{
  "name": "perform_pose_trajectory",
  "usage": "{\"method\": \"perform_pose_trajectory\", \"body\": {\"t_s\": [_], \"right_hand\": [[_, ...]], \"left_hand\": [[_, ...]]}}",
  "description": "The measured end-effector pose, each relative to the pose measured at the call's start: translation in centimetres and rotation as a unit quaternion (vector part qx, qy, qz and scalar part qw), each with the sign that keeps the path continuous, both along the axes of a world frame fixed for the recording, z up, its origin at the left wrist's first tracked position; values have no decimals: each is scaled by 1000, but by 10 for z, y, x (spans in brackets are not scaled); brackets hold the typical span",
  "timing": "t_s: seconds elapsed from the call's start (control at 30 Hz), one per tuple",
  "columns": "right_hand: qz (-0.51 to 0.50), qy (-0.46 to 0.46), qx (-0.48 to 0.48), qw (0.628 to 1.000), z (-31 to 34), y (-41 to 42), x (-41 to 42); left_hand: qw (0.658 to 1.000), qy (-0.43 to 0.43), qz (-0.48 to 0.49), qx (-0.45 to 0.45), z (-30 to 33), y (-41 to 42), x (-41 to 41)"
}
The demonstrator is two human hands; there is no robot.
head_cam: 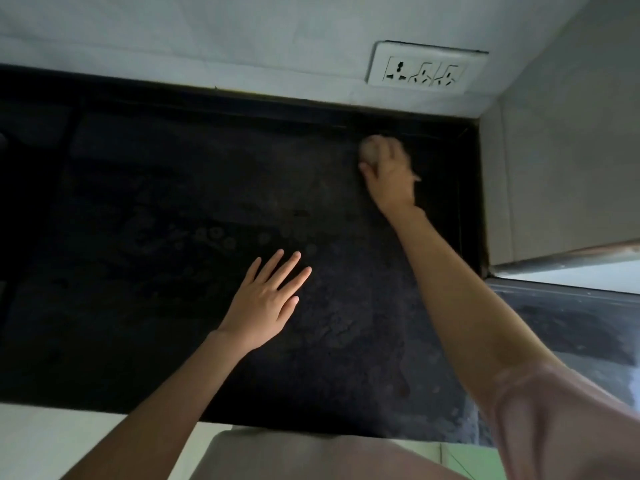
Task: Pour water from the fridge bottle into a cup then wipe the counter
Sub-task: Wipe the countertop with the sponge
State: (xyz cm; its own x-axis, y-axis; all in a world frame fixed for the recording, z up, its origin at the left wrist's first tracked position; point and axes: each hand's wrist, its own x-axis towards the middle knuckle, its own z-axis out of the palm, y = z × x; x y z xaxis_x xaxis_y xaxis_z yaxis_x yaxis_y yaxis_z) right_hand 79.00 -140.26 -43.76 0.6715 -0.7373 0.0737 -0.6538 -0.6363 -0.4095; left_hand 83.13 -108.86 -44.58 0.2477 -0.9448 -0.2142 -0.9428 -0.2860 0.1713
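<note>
Nearest the lens, a pale pink sleeve (pixel 554 420) covers the upper part of the right arm, which stretches forward and away across a dark stone counter (pixel 173 306). At the end of that arm the right hand (pixel 389 174) sits close to the back corner of the counter, its fingers curled around a small bunched, pale cloth (pixel 369 150) that pokes out on the thumb side and is pressed down on the stone; the hand and cloth are blurred, so the exact grip on it is hard to read. Nearer and well to the left of it, the left hand (pixel 266 303) lies flat on the counter, palm down, fingers straight and slightly spread, holding nothing. Just beyond the left hand's fingertips the stone carries faint ring-shaped marks (pixel 214 235) and pale smudges. Behind the right hand a white wall (pixel 207 36) rises from the counter's back edge, and above and slightly right of that hand a white socket plate (pixel 427 65) is set into it. Right of the right hand a grey side wall (pixel 561 150) closes the corner. No bottle or cup shows anywhere in view.
</note>
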Motion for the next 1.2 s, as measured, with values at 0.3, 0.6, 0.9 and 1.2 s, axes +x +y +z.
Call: {"method": "perform_pose_trajectory", "body": {"t_s": [0.3, 0.6, 0.9, 1.2], "right_hand": [[227, -74, -10, 971, -5, 102, -58], [103, -39, 26, 994, -1, 29, 57], [266, -70, 31, 961, 4, 103, -24], [23, -66, 30, 997, -1, 39, -47]], "left_hand": [[1000, -9, 1, 6, 3, -1, 0], [1000, 10, 8, -8, 2, 0, -1], [1000, 3, 8, 7, -1, 1, -1], [1000, 1, 4, 16, 3, 0, -1]]}}
